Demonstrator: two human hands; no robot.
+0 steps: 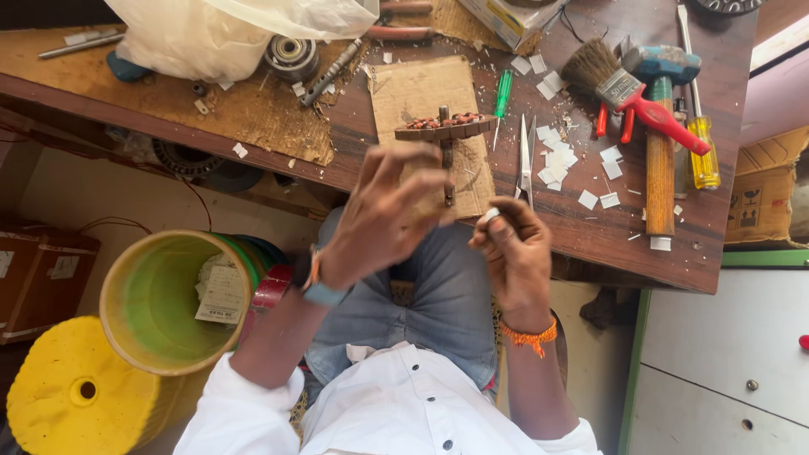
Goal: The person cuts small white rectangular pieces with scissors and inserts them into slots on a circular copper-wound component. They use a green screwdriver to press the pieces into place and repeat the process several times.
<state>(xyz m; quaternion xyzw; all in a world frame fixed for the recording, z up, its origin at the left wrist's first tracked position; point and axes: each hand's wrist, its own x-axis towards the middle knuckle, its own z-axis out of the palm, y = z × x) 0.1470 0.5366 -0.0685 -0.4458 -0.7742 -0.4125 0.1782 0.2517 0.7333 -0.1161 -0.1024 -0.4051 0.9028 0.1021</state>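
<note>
Above the lap, right hand (516, 253) grip pinching white slip (490, 216), left hand (379, 221) spread

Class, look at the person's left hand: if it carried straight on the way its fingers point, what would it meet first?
Probably the brown coil-wound piece on the cardboard; the left hand points up toward it, though depth is unclear.

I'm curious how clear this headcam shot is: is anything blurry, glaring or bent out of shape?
Head view: the left hand is smeared by motion blur, while the right hand and the hammer look sharp; daylight is even with soft shadows; the white plastic bag is nearly washed out; the wide lens bows the table edge.
</note>
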